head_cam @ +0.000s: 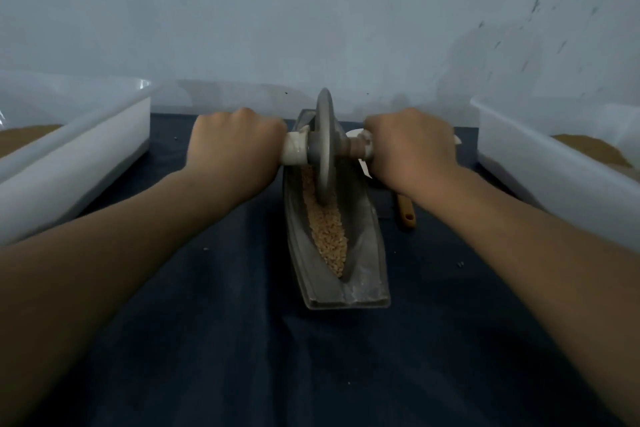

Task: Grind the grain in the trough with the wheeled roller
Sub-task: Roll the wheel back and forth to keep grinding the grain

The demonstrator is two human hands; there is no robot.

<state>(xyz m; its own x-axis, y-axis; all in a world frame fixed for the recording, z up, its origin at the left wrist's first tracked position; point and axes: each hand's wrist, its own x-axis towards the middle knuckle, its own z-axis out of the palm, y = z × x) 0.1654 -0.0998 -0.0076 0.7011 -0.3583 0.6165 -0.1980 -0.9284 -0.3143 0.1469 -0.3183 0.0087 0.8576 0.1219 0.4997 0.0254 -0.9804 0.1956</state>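
Note:
A long grey boat-shaped trough (pixel 367 253) lies lengthwise on the dark cloth, with pale tan grain (pixel 327 232) along its groove. The grey wheeled roller (pixel 325 146) stands upright in the far half of the trough, its rim down in the grain. A pale axle handle sticks out on each side of the wheel. My left hand (pixel 235 142) grips the left handle. My right hand (pixel 412 146) grips the right handle. Both fists hide most of the handles.
White plastic tubs stand at the left (pixel 72 163) and at the right (pixel 554 170), each with brown powder inside. An orange-handled utensil (pixel 406 213) lies right of the trough, its white head partly behind my right hand. A pale wall rises behind.

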